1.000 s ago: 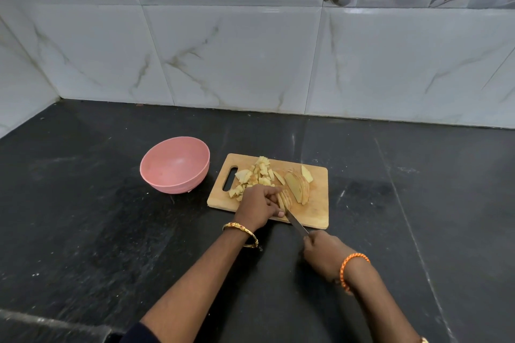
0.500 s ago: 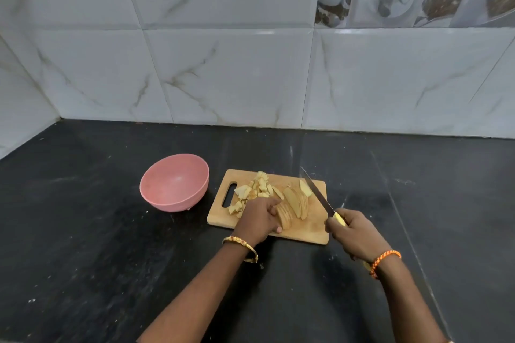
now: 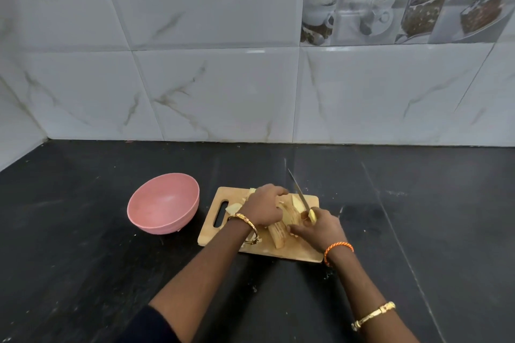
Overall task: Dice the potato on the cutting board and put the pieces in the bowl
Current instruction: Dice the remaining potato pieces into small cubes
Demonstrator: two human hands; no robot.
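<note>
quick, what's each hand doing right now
Left hand: fingers curled over the potato slices on the cutting board.
Right hand: grip closed on the knife.

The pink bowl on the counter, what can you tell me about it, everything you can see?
The pink bowl is round and deep, matte like plastic, with a small foot beneath. It stands upright on the black countertop, left of the wooden cutting board and apart from it. Its inside looks empty: no potato pieces show in it yet. Neither hand touches it.
</note>
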